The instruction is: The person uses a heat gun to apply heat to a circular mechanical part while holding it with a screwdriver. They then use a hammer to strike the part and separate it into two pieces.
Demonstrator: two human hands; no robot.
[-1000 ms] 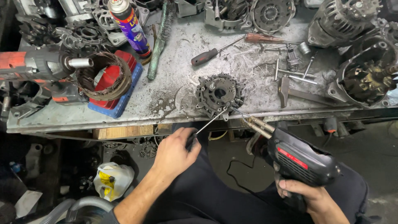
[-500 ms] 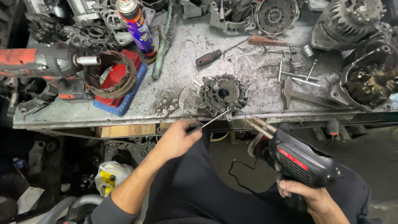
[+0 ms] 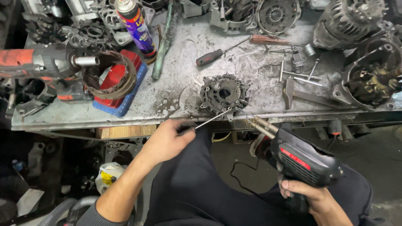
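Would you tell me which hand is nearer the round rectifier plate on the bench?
Left. The left hand is just below-left of the rectifier plate; the right hand sits lower right.

Single head-worn view, looking steeply down from above the seated lap onto the near edge of the metal workbench [image 3: 138, 111], close enough to cut off the bench's far side

Red-and-grey power tool [image 3: 37, 62] cut off at left edge. Blue spray can [image 3: 135, 25] top cropped. Black soldering gun [image 3: 303, 161] grip hidden inside right hand [image 3: 307, 194]. Thin metal probe's [image 3: 213, 119] handle hidden in left hand [image 3: 165, 140].
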